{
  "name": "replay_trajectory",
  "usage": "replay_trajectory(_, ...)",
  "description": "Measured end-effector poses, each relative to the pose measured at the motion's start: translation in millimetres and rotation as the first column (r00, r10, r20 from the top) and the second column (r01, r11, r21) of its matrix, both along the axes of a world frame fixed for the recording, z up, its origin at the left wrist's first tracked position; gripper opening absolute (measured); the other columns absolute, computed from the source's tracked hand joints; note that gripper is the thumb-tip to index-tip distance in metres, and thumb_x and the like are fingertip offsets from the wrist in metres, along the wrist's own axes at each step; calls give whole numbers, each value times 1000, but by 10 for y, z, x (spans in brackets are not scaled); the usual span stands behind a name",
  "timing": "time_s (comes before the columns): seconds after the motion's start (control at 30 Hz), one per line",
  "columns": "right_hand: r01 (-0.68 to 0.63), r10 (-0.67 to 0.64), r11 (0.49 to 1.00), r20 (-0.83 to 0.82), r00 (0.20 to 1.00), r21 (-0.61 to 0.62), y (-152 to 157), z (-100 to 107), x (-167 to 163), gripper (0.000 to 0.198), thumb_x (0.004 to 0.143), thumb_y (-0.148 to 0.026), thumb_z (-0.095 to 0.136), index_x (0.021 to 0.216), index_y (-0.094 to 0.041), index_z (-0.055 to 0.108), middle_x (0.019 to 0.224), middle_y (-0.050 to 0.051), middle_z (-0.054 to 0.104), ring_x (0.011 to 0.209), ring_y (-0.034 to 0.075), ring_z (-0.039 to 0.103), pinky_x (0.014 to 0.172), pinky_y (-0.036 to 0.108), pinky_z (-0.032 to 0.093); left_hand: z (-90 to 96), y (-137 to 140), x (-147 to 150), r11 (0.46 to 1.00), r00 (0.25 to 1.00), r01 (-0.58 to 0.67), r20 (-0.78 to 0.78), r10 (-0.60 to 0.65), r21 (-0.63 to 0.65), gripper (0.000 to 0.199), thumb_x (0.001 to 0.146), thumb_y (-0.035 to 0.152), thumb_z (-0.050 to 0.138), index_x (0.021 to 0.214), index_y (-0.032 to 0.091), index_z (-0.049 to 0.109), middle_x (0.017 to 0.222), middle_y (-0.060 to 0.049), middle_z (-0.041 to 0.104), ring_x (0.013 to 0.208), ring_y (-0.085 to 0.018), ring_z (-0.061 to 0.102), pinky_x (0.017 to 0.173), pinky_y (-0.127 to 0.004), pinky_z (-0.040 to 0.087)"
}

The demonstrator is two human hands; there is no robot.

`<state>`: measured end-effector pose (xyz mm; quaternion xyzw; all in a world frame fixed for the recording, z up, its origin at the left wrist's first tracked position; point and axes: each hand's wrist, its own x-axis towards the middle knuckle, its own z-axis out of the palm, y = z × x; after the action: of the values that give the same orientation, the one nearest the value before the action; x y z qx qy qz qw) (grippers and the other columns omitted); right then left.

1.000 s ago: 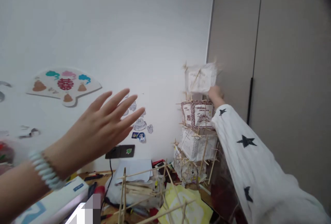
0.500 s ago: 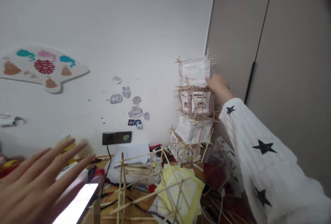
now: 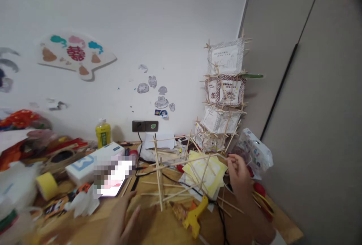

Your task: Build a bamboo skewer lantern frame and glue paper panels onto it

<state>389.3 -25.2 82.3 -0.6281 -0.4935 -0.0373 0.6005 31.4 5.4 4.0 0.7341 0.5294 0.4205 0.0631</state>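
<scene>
The right hand point(image 3: 240, 173) has come down from the top tier of the tower point(image 3: 230, 92) to beside the stick frame point(image 3: 158, 177), and the left hand point(image 3: 120, 218) now rests low by the table's near edge; the view has shifted too, bringing the glue gun point(image 3: 198, 215) into sight. The tower stands at the far right corner of the table point(image 3: 98, 233), its tiers stacked and leaning slightly. The frame stands mid-table between the hands, open-sided, with its slanting sticks crossing in front of the yellow paper point(image 3: 219, 167). The right fingers are bent, their tips close together near the frame's right end; whether they pinch a stick there I cannot tell. The left fingers are blurred but parted, with nothing seen between them. The glue gun lies between the frame and the near edge. The step in hand looks like a turn from the tower to the frame, with no stick clearly gripped. The next move seems to call for a light fingertip hold on one stick and a steadying left hand, since the thin joints look easy to knock askew.
</scene>
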Motion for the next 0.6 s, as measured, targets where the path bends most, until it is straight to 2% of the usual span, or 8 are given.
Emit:
replay_trajectory(0.07,-104,100,990,-46,994,-96,67,-418,-8,34,83,-43,43,103,-17,51,91,11,65,66,20,62,59,34,51,-22,10,93,996,997,69,-31,-70,-57,37,84,47,40,109,28,59,113,-7,67,105,-28,62,89,-44,53)
replay_trajectory(0.1,-135,131,984,-44,990,-118,98,-560,-26,36,82,-43,42,104,-16,52,91,12,66,61,19,60,57,34,51,-30,36,131,993,993,101,-50,-104,-58,37,85,47,40,106,26,60,112,-8,67,106,-27,61,92,-44,51)
replay_trajectory(0.17,-200,200,967,-18,980,-160,146,-718,-86,39,77,-42,47,106,-16,54,97,12,66,57,17,58,59,35,51,-46,114,191,990,988,133,-75,-135,-37,36,86,46,37,99,24,62,106,-9,68,103,-27,61,93,-43,49)
replay_trajectory(0.3,-311,327,923,37,944,-228,224,-683,-207,40,74,-37,53,109,-19,57,106,9,66,62,16,58,64,33,51,-78,230,266,985,975,138,-162,-154,-102,37,91,41,29,98,24,61,102,-9,67,97,-26,62,86,-41,49)
replay_trajectory(0.43,-378,408,881,56,911,-284,338,-534,-268,36,79,-43,49,104,-20,61,88,5,69,64,18,60,60,30,50,-105,196,277,973,957,182,-200,-208,-141,31,88,41,38,92,22,62,95,-9,68,90,-24,63,82,-38,49)
replay_trajectory(0.6,-389,425,875,71,902,-289,454,-507,-331,39,87,-49,36,86,-20,61,76,6,68,59,19,60,60,31,48,-201,229,272,939,898,277,-293,-329,-204,31,89,37,37,85,19,62,93,-11,66,89,-23,60,82,-36,47)
